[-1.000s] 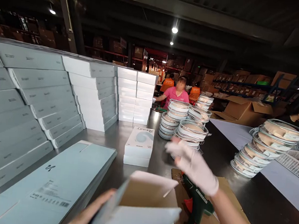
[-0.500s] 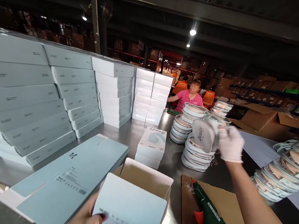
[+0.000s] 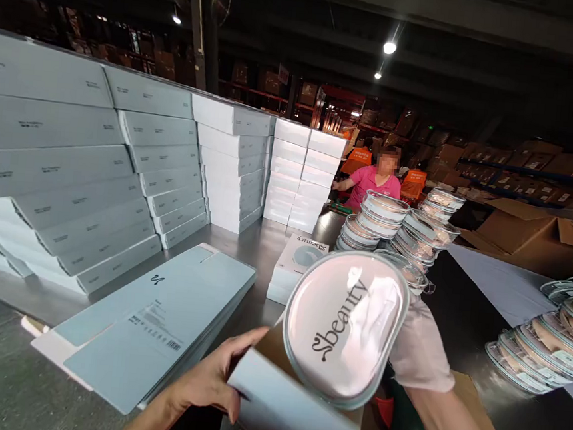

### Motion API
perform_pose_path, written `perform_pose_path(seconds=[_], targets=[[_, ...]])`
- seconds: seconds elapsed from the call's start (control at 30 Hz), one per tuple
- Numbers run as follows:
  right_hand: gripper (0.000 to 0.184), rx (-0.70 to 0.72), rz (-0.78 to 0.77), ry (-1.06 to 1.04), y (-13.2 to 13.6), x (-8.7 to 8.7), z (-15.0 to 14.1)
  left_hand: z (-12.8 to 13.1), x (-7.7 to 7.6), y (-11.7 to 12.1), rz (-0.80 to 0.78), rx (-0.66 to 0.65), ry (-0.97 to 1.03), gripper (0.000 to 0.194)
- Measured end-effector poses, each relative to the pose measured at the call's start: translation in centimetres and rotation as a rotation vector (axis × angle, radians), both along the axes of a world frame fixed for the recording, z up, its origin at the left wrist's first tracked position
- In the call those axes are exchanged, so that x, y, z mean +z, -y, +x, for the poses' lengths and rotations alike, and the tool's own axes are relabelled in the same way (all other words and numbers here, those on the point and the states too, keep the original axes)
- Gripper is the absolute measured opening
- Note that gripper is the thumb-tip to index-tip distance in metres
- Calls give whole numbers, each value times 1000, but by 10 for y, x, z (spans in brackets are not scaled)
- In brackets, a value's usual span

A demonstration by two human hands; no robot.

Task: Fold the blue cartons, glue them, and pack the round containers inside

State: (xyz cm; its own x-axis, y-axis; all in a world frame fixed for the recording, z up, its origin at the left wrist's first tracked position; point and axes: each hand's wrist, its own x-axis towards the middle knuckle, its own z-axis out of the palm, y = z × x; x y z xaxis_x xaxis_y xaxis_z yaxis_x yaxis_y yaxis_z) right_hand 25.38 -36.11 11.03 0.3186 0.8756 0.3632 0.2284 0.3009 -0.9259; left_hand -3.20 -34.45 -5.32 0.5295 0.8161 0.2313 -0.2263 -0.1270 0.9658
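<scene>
My bare left hand (image 3: 220,373) grips the left side of a light blue carton (image 3: 293,403), whose top is open. In my white-gloved right hand (image 3: 420,347) is an oval clear-lidded case (image 3: 344,327) printed "beauty". It is tilted, its flat face toward me, right over the carton's opening. The case hides most of that opening and some of my right fingers. Behind it a closed white box (image 3: 297,263) with the same lettering rests on another. Stacks of similar oval cases (image 3: 381,216) stand beyond my right hand.
Flat light blue cartons (image 3: 156,324) lie piled at the left. A wall of stacked white boxes (image 3: 146,156) runs behind them. A green glue gun (image 3: 402,419) lies on cardboard (image 3: 470,405), partly hidden. More cases (image 3: 546,345) stand at right; a person in pink (image 3: 377,183) sits across the table.
My right hand has brought the oval case from beside the stacks down and toward me, over the carton. My left hand has shifted right and up with the carton, and the view has shifted slightly.
</scene>
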Motion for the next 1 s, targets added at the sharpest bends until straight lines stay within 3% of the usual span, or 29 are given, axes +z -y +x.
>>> perform_pose_path(seconds=[0.1,0.23,0.3,0.4,0.5,0.57,0.67,0.8,0.93,1.0], targets=[[31,45,-19,20,22,-24,-8,9,-9,4,-10,77,42,103],[34,18,64,129,58,-88,-9,14,-25,15,9,190,69,112],[46,76,62,147,70,-120,-10,11,-34,21,33,231,64,112],[68,184,110,286,77,-148,-21,7,-41,29,132,272,62,89],[72,72,209,416,77,-153,-41,8,-34,36,315,325,74,62],[70,-28,170,426,75,-149,-53,12,-24,39,380,369,91,54],[67,-106,121,386,75,-143,-64,16,-12,41,381,420,62,52],[63,-61,145,294,78,-140,-70,10,-4,39,394,411,-105,52],[56,-83,33,161,82,-135,-77,6,5,38,456,348,-272,53],[52,-134,-65,100,84,-135,-83,11,6,41,460,390,-255,45]])
